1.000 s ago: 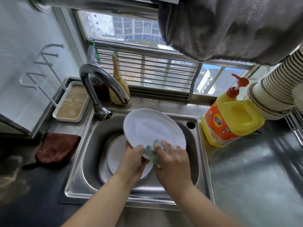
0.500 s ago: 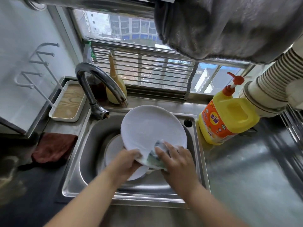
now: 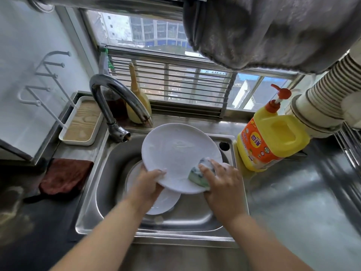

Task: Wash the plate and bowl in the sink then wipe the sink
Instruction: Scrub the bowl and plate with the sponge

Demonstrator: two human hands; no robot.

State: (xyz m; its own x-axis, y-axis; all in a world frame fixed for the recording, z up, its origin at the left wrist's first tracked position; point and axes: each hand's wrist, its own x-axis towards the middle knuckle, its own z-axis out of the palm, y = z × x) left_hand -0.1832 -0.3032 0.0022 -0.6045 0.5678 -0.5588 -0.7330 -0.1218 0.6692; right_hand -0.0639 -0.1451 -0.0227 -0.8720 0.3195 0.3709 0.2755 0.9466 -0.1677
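Now I see the steel sink (image 3: 109, 163) holding a white bowl (image 3: 166, 202); above it, my left hand (image 3: 148, 184) grips the round plate (image 3: 179, 155), my right hand (image 3: 222, 184) clutching a sponge (image 3: 197, 177) against it.

white plate (image 3: 175, 153) tilted above steel sink (image 3: 109, 173), soapy, possibly the bowl (image 3: 164, 202) beneath

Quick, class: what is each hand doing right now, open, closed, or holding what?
Left hand: closed, gripping the rim of the white plate.
Right hand: closed, holding the sponge against the plate.
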